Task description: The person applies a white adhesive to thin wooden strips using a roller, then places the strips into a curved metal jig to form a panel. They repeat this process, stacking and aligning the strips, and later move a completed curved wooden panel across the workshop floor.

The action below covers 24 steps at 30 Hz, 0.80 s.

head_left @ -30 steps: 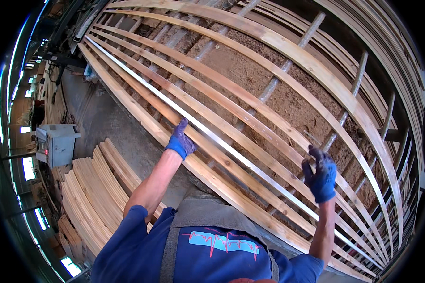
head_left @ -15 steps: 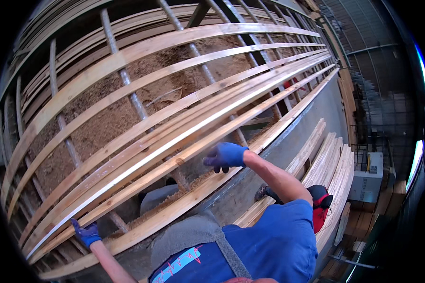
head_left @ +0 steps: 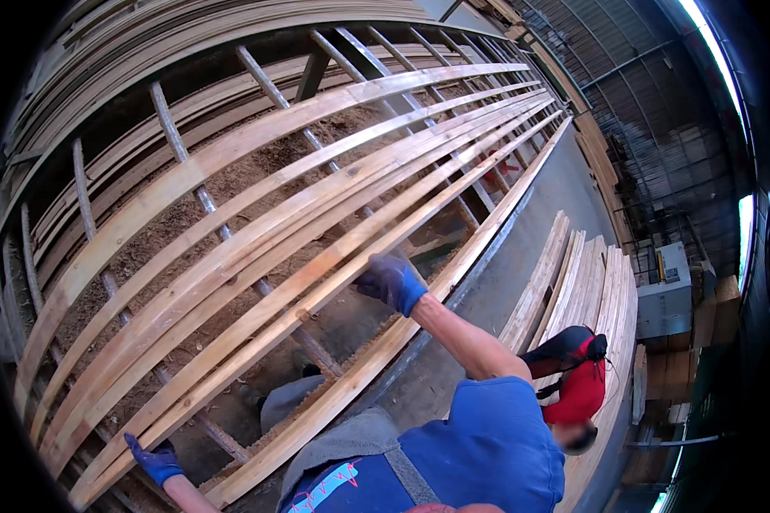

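Long wooden strips lie across the metal rollers of a rack in front of me. My left hand (head_left: 154, 459), in a blue and purple glove, grips the near strip (head_left: 222, 374) close to its left end, thumb at the upper edge. Farther right, my right hand (head_left: 391, 282), gloved in blue, meets the near edge of that same strip with bent fingers; the fingertips are partly hidden. A second narrow strip (head_left: 274, 299) lies right alongside it. Beyond them are a close pair of strips (head_left: 231, 254) and a wider far board (head_left: 192, 171).
A wooden rail (head_left: 351, 372) edges the rack on my side. Sawdust (head_left: 231, 175) lies beneath the rollers (head_left: 169, 128). To the right are stacked boards (head_left: 595, 282), a person in red and black (head_left: 577, 389) and a grey machine box (head_left: 666, 303).
My right hand has come up to the near strip, from which it was apart. Two strips now lie together at the near side, and the bright white strip edge no longer shows.
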Each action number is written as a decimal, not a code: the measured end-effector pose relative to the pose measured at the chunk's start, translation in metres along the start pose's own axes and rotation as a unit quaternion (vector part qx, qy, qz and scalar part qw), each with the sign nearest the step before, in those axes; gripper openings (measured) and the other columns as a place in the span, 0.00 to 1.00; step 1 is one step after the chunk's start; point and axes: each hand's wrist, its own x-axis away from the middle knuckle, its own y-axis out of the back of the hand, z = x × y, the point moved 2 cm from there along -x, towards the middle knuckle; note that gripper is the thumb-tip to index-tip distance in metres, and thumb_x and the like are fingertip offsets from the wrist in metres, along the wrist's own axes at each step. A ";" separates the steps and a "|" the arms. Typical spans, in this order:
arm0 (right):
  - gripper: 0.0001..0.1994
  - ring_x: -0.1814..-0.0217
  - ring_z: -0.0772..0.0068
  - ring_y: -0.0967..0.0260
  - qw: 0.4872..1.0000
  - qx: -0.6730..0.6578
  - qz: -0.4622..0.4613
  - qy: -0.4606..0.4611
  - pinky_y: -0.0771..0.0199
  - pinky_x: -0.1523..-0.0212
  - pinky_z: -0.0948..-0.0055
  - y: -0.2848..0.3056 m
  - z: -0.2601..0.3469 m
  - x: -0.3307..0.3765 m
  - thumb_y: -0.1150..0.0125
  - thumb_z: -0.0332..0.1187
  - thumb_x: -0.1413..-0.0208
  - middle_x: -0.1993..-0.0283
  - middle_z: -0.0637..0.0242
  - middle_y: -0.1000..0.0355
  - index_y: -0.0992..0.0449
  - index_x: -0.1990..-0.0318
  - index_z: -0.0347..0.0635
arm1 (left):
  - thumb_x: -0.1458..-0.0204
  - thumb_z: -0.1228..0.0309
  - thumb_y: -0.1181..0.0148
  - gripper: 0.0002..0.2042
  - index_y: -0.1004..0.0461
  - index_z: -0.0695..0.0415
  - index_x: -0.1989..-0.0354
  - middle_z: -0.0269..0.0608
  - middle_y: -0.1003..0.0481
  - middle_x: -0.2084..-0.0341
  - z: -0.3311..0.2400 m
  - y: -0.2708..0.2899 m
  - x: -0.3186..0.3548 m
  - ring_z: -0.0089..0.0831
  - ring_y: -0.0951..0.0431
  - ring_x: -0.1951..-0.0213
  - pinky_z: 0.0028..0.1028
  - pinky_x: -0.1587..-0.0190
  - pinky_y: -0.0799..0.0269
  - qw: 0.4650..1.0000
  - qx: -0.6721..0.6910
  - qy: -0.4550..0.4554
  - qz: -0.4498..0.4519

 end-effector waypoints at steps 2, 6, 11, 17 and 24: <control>0.14 0.61 0.58 0.25 0.999 0.001 0.032 -0.027 0.24 0.62 0.63 0.001 -0.006 -0.003 0.48 0.41 0.40 0.58 0.55 0.28 0.33 0.52 0.43 | 0.54 0.51 0.37 0.32 0.35 0.58 0.44 0.46 0.30 0.49 0.010 0.009 -0.021 0.40 0.29 0.48 0.37 0.43 0.34 0.999 0.008 0.015 -0.038; 0.19 0.61 0.60 0.25 0.996 0.068 -0.024 -0.057 0.24 0.68 0.67 -0.022 -0.001 -0.014 0.45 0.46 0.42 0.58 0.55 0.28 0.33 0.52 0.43 | 0.55 0.50 0.35 0.31 0.34 0.57 0.46 0.42 0.28 0.50 0.000 -0.009 -0.009 0.35 0.28 0.50 0.33 0.47 0.30 0.999 -0.001 0.036 -0.024; 0.19 0.63 0.60 0.24 0.994 0.058 0.053 -0.079 0.25 0.74 0.67 0.044 -0.024 -0.051 0.48 0.48 0.41 0.55 0.53 0.26 0.32 0.54 0.42 | 0.58 0.42 0.36 0.34 0.33 0.51 0.46 0.32 0.29 0.55 0.012 -0.027 0.043 0.22 0.30 0.60 0.18 0.64 0.30 0.980 -0.139 0.133 0.042; 0.13 0.72 0.61 0.23 0.984 0.105 -0.100 -0.104 0.26 0.82 0.70 0.012 -0.015 -0.017 0.50 0.42 0.39 0.62 0.55 0.25 0.32 0.59 0.40 | 0.52 0.43 0.42 0.29 0.31 0.53 0.50 0.29 0.25 0.61 0.037 0.034 0.014 0.20 0.27 0.66 0.16 0.66 0.29 0.993 -0.106 0.034 0.025; 0.14 0.75 0.63 0.25 0.991 0.086 -0.098 -0.012 0.26 0.80 0.69 -0.008 0.005 -0.061 0.54 0.41 0.39 0.70 0.58 0.24 0.29 0.59 0.39 | 0.46 0.47 0.47 0.28 0.35 0.55 0.44 0.34 0.29 0.50 0.026 -0.015 -0.017 0.25 0.29 0.52 0.22 0.48 0.34 0.973 -0.102 0.123 0.169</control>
